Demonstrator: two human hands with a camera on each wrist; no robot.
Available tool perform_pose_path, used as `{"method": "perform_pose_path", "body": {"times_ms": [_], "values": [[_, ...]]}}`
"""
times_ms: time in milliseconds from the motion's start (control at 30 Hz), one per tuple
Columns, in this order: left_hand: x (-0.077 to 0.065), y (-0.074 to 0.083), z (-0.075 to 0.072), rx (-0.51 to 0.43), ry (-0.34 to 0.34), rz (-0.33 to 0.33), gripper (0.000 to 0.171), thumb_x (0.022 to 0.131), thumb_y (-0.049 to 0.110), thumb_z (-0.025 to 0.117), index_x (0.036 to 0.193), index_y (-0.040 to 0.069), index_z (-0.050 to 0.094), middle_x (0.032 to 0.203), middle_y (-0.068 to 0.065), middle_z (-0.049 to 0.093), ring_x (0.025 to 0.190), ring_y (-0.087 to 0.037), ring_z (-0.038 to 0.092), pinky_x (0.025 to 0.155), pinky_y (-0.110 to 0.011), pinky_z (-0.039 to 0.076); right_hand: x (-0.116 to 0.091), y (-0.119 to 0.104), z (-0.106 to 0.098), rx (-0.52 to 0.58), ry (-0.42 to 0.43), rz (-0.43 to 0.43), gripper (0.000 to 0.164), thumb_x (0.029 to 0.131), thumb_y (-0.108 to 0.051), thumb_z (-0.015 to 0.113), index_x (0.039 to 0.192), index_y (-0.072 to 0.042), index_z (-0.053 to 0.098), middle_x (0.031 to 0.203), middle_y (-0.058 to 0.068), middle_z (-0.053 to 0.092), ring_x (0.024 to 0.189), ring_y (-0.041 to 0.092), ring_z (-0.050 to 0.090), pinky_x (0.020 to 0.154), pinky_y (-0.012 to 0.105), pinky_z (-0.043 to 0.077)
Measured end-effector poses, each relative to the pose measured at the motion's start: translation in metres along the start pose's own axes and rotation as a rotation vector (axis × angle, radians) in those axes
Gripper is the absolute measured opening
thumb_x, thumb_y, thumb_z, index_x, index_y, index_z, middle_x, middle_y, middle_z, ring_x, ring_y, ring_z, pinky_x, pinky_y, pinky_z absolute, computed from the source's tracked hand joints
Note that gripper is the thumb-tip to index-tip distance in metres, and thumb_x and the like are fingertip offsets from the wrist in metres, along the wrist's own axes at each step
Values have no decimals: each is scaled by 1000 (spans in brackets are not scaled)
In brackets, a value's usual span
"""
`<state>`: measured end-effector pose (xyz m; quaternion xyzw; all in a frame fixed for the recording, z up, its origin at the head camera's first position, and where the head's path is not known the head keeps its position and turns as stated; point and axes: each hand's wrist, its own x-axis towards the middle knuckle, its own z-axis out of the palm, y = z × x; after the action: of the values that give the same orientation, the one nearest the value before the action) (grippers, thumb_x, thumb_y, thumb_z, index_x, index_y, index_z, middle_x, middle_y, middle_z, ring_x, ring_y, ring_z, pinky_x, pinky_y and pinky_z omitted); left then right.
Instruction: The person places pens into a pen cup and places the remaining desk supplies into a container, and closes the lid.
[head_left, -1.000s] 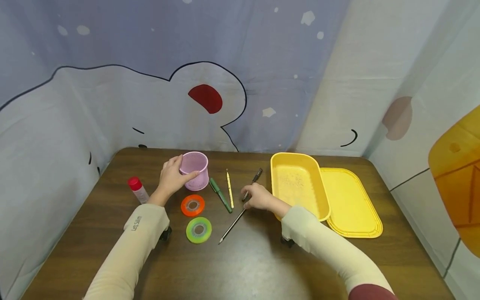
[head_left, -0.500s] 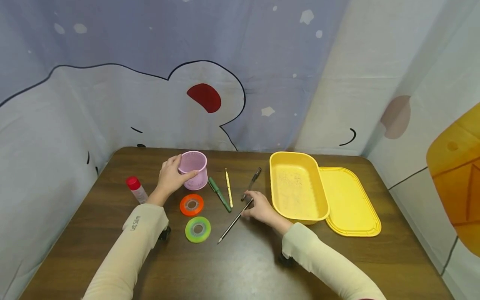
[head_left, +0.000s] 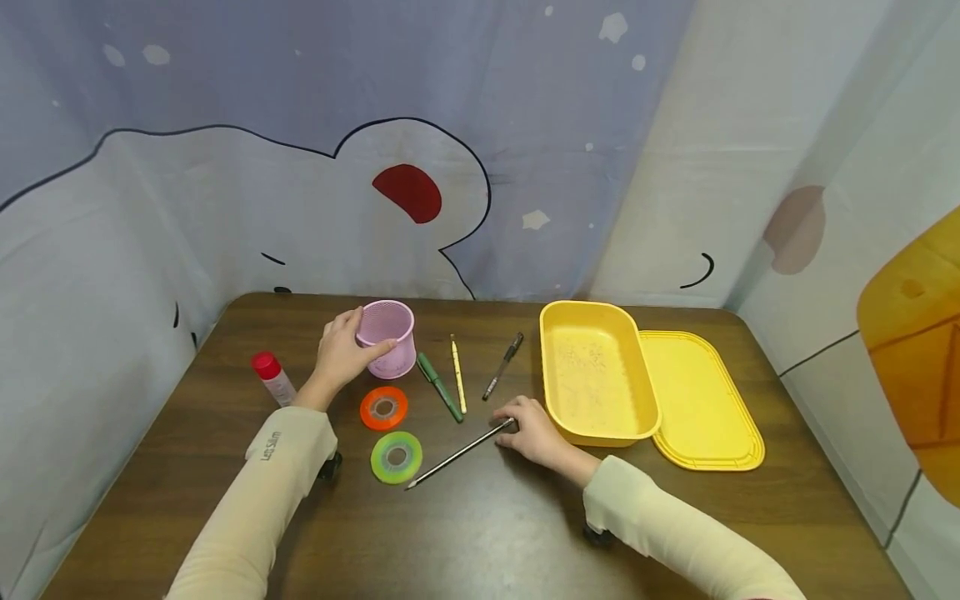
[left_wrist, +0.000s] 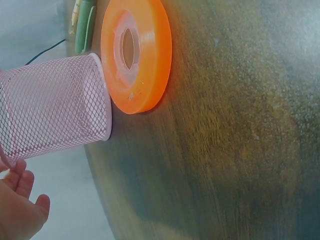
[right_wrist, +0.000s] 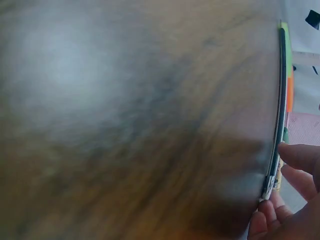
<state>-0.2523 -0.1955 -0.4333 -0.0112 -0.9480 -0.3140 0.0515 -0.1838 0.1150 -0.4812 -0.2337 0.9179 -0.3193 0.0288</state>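
My left hand [head_left: 341, 354] grips the rim of a pink mesh pen cup [head_left: 396, 360] standing upright at the back of the table, thumb over its near side. In the left wrist view, fingertips sit at the rim of the cup [left_wrist: 60, 105]. Near the middle, my right hand [head_left: 536, 433] pinches one end of a dark pencil [head_left: 459, 454], whose pointed end lies toward the left, beside the green tape roll [head_left: 396, 457]. The right wrist view has thumb and fingers at the pencil's [right_wrist: 281, 100] pale end.
Between cup and right hand lie a green pen [head_left: 440, 387], a slim yellow pen [head_left: 458, 375] and a black-capped pen [head_left: 503, 367]. An orange tape roll [head_left: 384, 408] is before the cup; a red-capped glue stick [head_left: 273, 377] stands left. Right are a yellow bin [head_left: 600, 437] and its lid [head_left: 701, 400].
My right hand has moved from the black-capped pen down and rightward, taking hold of the pencil's end and swinging it flatter. My left hand stays on the cup.
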Motion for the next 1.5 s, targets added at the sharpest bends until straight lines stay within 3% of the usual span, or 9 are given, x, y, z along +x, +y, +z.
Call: {"method": "perform_pose_path", "body": {"times_ms": [233, 467, 633, 833, 1167, 1500], "values": [[2, -2, 0, -4, -3, -3, 96, 72, 57, 60, 139, 1, 21, 139, -21, 28, 126, -38, 23, 98, -57, 26, -2, 4, -2, -54, -55, -89, 15, 70, -12, 71, 84, -11, 68, 79, -1, 54, 76, 12, 49, 68, 24, 39], [1, 0, -1, -8, -2, -8, 95, 72, 56, 61, 139, 1, 22, 138, -21, 28, 126, -38, 24, 99, -57, 25, -1, 4, -4, -166, -133, -184, 5, 73, -15, 69, 75, -15, 65, 73, -4, 54, 72, 10, 47, 65, 22, 38], [1, 0, -1, -7, 6, 1, 94, 72, 55, 61, 139, 0, 23, 138, -21, 29, 125, -38, 25, 99, -57, 26, -2, 3, -4, -255, -168, -240, 7, 75, -16, 67, 73, -16, 60, 72, -7, 51, 70, 9, 44, 62, 21, 36], [1, 0, 0, 10, 10, 15, 94, 72, 55, 61, 139, 0, 23, 138, -21, 30, 125, -38, 26, 99, -56, 25, -8, -3, -8, -270, -203, -282, 10, 78, -18, 65, 73, -18, 56, 73, -9, 47, 69, 7, 40, 60, 18, 34], [0, 0, 0, 8, 19, 17, 93, 72, 55, 62, 138, 1, 24, 137, -21, 31, 124, -38, 26, 98, -57, 26, -7, -24, -25, -251, -150, -372, 10, 79, -18, 64, 76, -18, 54, 75, -9, 48, 71, 6, 41, 62, 18, 36], [-1, -1, 1, 11, 28, 28, 93, 72, 53, 62, 138, 0, 25, 136, -21, 32, 124, -39, 27, 98, -57, 25, 6, -43, -59, -195, -118, -438, 7, 80, -14, 62, 80, -15, 55, 79, -5, 51, 75, 7, 44, 65, 18, 40]]}}
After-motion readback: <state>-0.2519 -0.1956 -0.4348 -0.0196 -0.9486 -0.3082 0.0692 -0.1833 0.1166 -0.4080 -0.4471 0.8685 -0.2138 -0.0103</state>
